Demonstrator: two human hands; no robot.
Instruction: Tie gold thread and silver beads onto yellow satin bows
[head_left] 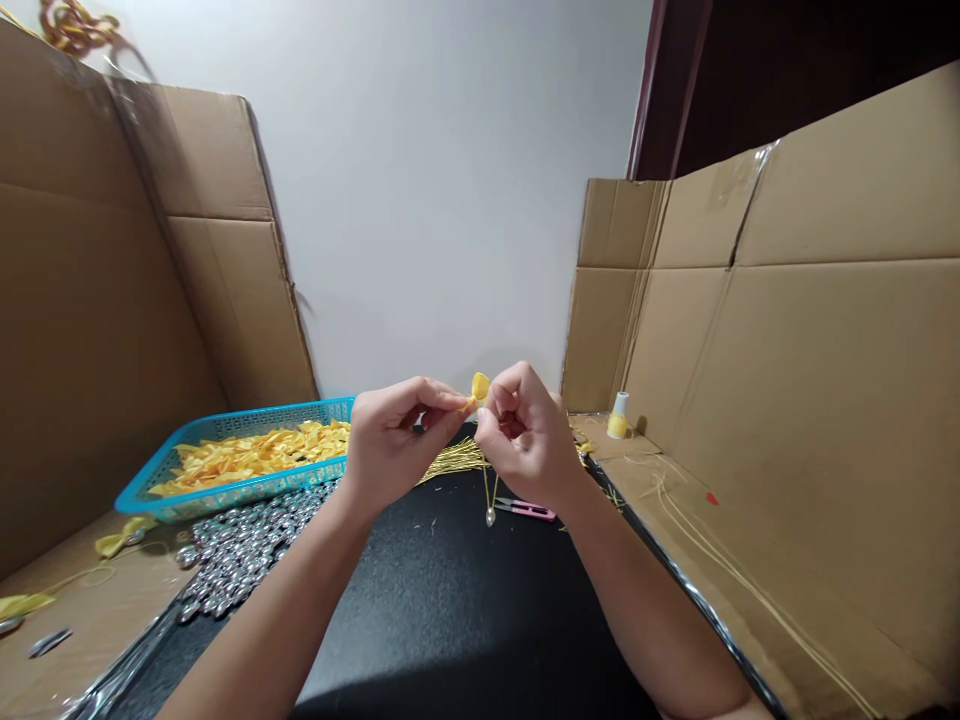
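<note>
My left hand [390, 440] and my right hand [529, 435] meet above the black mat [450, 600], both pinched on a small yellow ribbon piece [480, 387] held between their fingertips. A thin gold cord with a small silver bead [490, 516] at its end hangs down from my right hand. Below the hands lies a bundle of gold cords [454, 460] on the mat.
A blue basket [225, 465] of yellow ribbon pieces stands at the left, with a heap of silver beads [240, 545] in front of it. Pink snips [529, 510] lie on the mat. A yellow thread spool [618, 415] stands at the right. Cardboard walls enclose both sides.
</note>
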